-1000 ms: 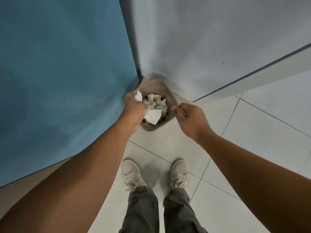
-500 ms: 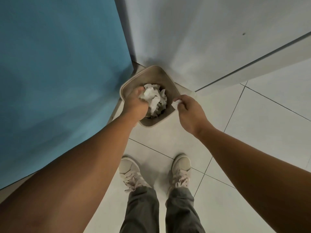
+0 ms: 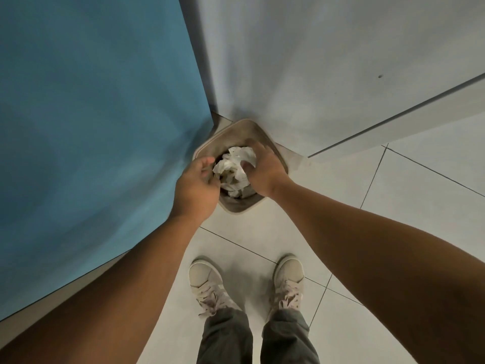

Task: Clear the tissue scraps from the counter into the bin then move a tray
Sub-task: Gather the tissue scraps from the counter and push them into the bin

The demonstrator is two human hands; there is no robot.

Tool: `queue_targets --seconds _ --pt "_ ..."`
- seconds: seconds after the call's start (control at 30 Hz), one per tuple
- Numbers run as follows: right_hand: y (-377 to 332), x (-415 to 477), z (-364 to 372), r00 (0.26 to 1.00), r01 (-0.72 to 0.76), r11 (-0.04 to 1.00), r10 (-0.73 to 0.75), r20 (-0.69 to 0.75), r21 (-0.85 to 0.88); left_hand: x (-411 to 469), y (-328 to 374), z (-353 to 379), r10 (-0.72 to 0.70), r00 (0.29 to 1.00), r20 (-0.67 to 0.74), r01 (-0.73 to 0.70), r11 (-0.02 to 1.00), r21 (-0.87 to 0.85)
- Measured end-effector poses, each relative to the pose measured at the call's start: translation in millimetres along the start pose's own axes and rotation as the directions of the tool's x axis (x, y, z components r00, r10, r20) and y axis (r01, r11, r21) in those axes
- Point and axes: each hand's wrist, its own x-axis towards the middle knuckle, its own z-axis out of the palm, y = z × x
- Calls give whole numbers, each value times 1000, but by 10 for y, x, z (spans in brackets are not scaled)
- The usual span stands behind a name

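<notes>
Switch at bin (image 3: 237, 210): right hand (image 3: 262, 172) in from right rim, now curled round tissue scraps (image 3: 236, 164) piled inside; left hand (image 3: 195, 187) back at left rim, fingers curled, hold unclear. Bin tight in corner, blue panel (image 3: 91, 127) left, white wall (image 3: 315, 74) behind; tiled floor (image 3: 393, 206) open rightward.

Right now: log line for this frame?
step: binning | beige square bin: on tiled floor | right hand: grips crumpled white tissue scraps in bin | left hand: curled at bin rim, grip unclear | tray: unseen
</notes>
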Motion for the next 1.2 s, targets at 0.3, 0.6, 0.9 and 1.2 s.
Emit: queue_targets --seconds 0.3,0.6,0.9,1.2 --pt "164 -358 -216 1000 29 993 -30 -10 -114 -182 149 -154 96 995 -8 -94 983 155" --pt "-703 -1462 -1346 948 257 949 -284 -142 -180 -1030 1307 -750 338 941 -30 -313 899 307" --pt "-1954 -2617 -2649 822 468 862 -505 -263 -195 -2308 2727 -1553 527 839 -134 -455 816 356" --pt "-2955 -3535 -3313 643 711 684 -727 -241 -164 -3419 3469 -2555 629 698 -343 -512 773 375"
